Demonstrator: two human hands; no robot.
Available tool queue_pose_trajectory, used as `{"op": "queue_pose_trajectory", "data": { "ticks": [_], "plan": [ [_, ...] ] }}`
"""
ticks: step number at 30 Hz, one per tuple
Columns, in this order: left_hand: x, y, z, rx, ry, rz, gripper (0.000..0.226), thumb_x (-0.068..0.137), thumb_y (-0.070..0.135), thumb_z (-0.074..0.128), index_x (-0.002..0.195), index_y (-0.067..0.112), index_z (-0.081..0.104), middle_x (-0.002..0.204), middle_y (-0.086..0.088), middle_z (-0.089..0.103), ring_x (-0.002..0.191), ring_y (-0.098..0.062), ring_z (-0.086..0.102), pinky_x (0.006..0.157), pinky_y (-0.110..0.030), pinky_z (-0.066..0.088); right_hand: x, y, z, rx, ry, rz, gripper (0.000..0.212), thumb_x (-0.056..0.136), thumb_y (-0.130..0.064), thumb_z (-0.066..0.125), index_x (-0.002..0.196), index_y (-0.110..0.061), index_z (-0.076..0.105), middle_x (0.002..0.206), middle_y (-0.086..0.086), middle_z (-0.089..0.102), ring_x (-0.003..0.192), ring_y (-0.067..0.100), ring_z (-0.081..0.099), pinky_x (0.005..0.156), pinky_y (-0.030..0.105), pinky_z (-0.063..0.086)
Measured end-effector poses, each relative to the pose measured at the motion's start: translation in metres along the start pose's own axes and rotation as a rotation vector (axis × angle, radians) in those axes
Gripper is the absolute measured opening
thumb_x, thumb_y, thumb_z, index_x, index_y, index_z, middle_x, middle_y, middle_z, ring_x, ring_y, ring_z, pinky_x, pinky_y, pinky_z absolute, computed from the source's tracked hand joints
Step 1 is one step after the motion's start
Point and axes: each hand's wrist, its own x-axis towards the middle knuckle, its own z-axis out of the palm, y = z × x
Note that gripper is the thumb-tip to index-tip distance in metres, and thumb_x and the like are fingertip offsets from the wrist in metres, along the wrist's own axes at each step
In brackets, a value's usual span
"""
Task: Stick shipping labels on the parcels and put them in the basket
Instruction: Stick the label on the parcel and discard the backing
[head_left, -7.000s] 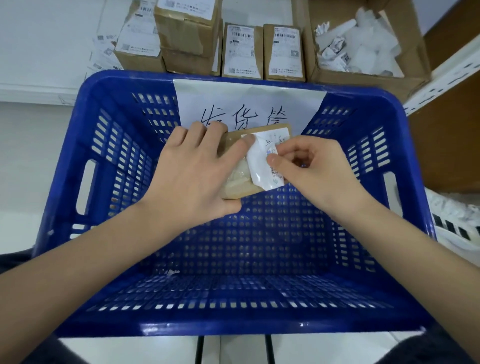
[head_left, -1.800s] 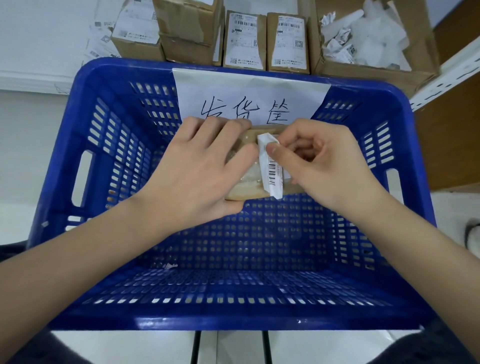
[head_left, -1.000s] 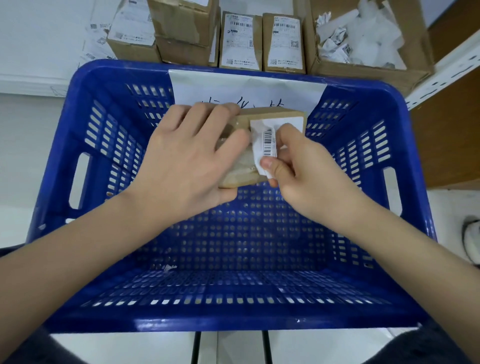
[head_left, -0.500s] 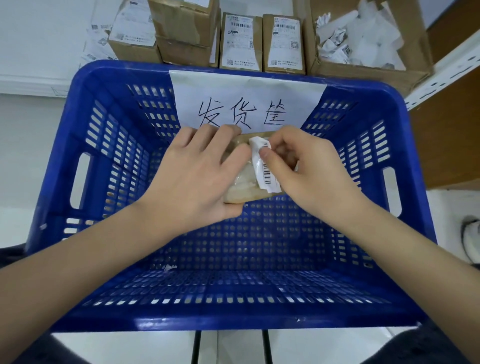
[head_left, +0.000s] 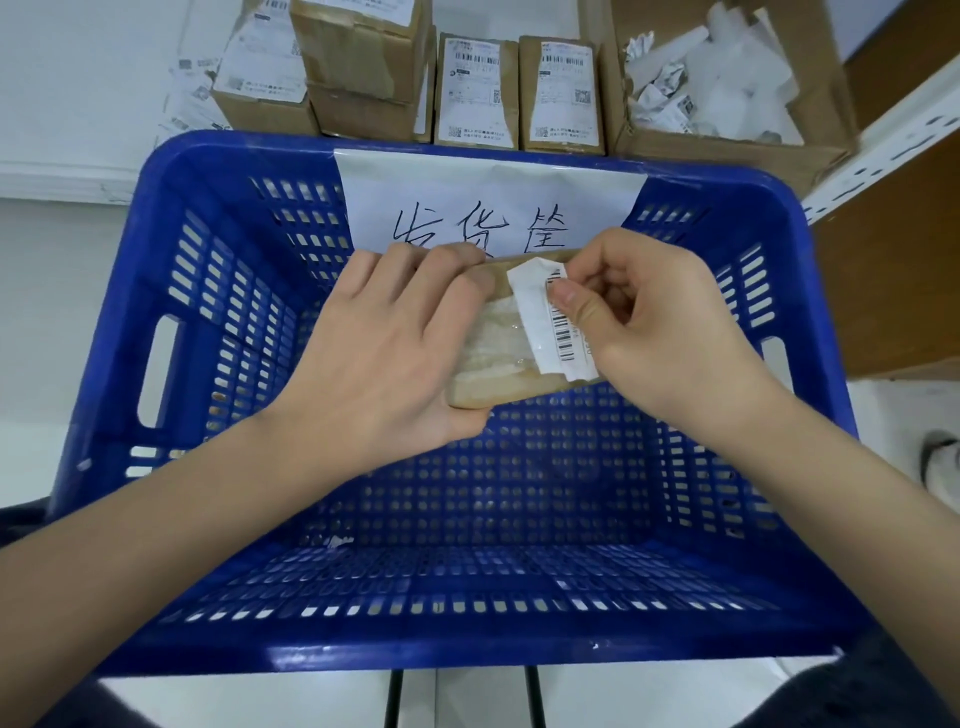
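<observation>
1. Left hand grips the parcel at frame centre, above the basket.
2. Right hand fingers pinch the label on the parcel's top.

Basket: glossy blue moulded plastic, its walls and floor perforated. Sign on the far wall: matt white paper, inked by hand. Parcel: tan matt cardboard, its face covered by shiny clear tape with a wrinkled, whitish look. Shipping label: thin white paper, slightly glossy, curled and creased, printed with black barcodes. Stacked boxes behind the basket: brown matt cardboard bearing white paper labels. Open carton: cardboard, holding crumpled white backing paper.
</observation>
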Motion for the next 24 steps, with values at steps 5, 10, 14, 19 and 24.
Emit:
{"op": "queue_pose_trajectory", "data": {
  "ticks": [5, 10, 14, 19, 24],
  "plan": [
    [-0.002, -0.002, -0.005, 0.0, -0.028, -0.003, 0.067, 0.064, 0.045, 0.061, 0.118, 0.01, 0.043, 0.12, -0.015, 0.059, 0.093, -0.031, 0.049, 0.074, -0.04, 0.032, -0.002, 0.0, -0.003, 0.012, 0.033, 0.006, 0.011, 0.091, -0.017, 0.062, 0.08, -0.018, 0.06, 0.061, -0.012, 0.053, 0.06, 0.012, 0.052, 0.059, 0.028, 0.045],
    [-0.003, -0.006, -0.005, 0.082, -0.082, 0.032, 0.064, 0.07, 0.05, 0.06, 0.129, 0.029, 0.045, 0.123, -0.019, 0.055, 0.096, -0.034, 0.047, 0.077, -0.043, 0.034, -0.002, 0.006, 0.0, -0.048, 0.127, -0.032, 0.01, 0.091, -0.017, 0.062, 0.081, -0.016, 0.06, 0.062, -0.013, 0.053, 0.057, 0.008, 0.05, 0.062, 0.033, 0.047],
    [-0.002, -0.013, -0.005, 0.189, -0.108, 0.094, 0.069, 0.065, 0.051, 0.074, 0.127, 0.033, 0.048, 0.125, -0.021, 0.053, 0.098, -0.036, 0.048, 0.077, -0.044, 0.033, -0.003, 0.011, 0.015, -0.262, 0.27, -0.219, 0.015, 0.088, -0.021, 0.059, 0.086, -0.007, 0.064, 0.073, 0.0, 0.066, 0.064, 0.023, 0.062, 0.056, 0.045, 0.052],
    [-0.004, -0.009, -0.007, 0.196, -0.117, 0.083, 0.062, 0.069, 0.053, 0.066, 0.124, 0.031, 0.05, 0.125, -0.022, 0.055, 0.099, -0.037, 0.052, 0.076, -0.046, 0.033, -0.003, 0.011, 0.013, -0.308, 0.338, -0.325, 0.017, 0.086, -0.019, 0.064, 0.074, -0.007, 0.064, 0.065, 0.0, 0.064, 0.058, 0.021, 0.061, 0.05, 0.041, 0.05],
    [-0.002, -0.008, -0.003, 0.206, -0.122, 0.069, 0.066, 0.064, 0.05, 0.075, 0.121, 0.03, 0.05, 0.122, -0.021, 0.056, 0.097, -0.038, 0.054, 0.075, -0.045, 0.033, -0.008, 0.011, 0.024, -0.428, 0.334, -0.476, 0.023, 0.091, -0.014, 0.058, 0.074, -0.003, 0.067, 0.071, 0.008, 0.062, 0.062, 0.025, 0.059, 0.046, 0.039, 0.047]
  ]
}}
